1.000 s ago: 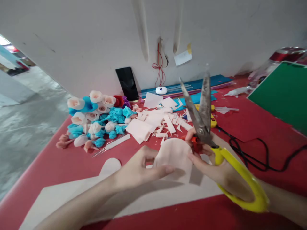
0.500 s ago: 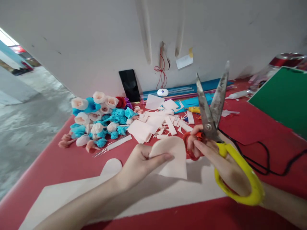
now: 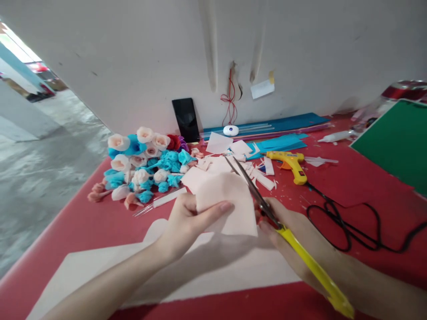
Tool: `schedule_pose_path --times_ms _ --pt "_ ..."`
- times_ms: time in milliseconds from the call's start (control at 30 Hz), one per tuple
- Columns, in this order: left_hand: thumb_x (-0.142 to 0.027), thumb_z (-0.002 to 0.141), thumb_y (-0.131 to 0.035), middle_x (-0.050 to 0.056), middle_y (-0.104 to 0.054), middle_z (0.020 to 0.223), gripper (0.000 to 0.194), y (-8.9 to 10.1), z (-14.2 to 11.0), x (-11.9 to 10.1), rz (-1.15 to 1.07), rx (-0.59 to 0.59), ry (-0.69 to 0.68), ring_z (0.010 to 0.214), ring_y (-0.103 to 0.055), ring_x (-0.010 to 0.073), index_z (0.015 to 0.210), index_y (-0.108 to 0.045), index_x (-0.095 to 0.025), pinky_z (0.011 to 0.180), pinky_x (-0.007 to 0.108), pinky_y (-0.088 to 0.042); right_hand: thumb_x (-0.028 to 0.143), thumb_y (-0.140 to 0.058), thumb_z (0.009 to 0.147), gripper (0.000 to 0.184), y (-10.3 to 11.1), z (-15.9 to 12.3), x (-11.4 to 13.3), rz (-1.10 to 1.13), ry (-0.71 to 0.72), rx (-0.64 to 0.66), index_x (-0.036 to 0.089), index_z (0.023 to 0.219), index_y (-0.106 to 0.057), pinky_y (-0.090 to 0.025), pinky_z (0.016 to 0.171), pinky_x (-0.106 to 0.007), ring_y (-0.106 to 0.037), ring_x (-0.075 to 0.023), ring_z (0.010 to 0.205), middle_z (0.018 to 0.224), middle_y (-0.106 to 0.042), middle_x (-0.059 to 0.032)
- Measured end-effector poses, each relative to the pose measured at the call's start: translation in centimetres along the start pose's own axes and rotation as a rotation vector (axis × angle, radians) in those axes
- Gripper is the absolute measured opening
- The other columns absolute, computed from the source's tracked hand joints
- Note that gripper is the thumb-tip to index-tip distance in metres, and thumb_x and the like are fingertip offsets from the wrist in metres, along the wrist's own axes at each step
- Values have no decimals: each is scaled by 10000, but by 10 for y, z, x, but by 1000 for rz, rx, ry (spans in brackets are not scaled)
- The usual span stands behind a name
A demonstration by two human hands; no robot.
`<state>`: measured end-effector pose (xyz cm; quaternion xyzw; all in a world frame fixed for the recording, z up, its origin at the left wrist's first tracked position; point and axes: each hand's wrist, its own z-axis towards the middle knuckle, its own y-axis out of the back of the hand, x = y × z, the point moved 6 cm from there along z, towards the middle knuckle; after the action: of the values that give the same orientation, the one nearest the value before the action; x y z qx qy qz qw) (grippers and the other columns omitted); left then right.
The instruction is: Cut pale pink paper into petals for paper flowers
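Observation:
My left hand [image 3: 187, 224] pinches a cut piece of pale pink crepe paper [image 3: 230, 200], rounded at the top, between thumb and fingers. My right hand [image 3: 283, 226] grips a pair of scissors [image 3: 296, 253] with one yellow handle and a red one mostly hidden by my fingers. The blades point up and left, slightly apart, along the right edge of the paper piece. Below both hands a long pale sheet [image 3: 187, 278] lies on the red tabletop [image 3: 60, 231]. A small round-topped paper piece [image 3: 155, 229] lies beyond its edge, partly behind my left wrist.
Paper flowers [image 3: 143, 164] in white, blue and pink are heaped at left. Pale scraps [image 3: 267, 180] lie mid-table. A yellow glue gun [image 3: 290, 162] with a black cord [image 3: 347, 226] lies at right, near a green board [image 3: 396, 142]. A phone [image 3: 186, 119] leans on the wall.
The scissors have swung left and down from upright, wide-spread blades to nearly closed ones beside the paper's right edge. The paper piece has moved slightly left and up. The glue gun has come into sight.

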<state>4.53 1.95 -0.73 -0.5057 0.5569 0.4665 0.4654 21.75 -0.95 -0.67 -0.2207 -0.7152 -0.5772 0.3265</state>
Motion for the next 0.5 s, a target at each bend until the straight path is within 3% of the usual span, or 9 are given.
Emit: schedule_pose_path --times_ms 267,500 --pt "-368 557 -760 1 -524 417 316 -5 -2 8 -78 6 87 393 -477 89 468 -618 -101 380 193 -391 371 -383 855 211 -1 -1 -1 -53 -11 59 224 969 -482 -412 460 -258 -631 -192 567 702 -654 -35" --pt "-367 616 -731 26 -606 506 281 -10 -3 17 -90 101 137 468 -544 113 534 -658 -108 450 208 -447 330 -404 846 153 -1 -3 -4 -12 -6 18 226 896 -505 -462 551 -293 -624 -203 555 610 -607 -20"
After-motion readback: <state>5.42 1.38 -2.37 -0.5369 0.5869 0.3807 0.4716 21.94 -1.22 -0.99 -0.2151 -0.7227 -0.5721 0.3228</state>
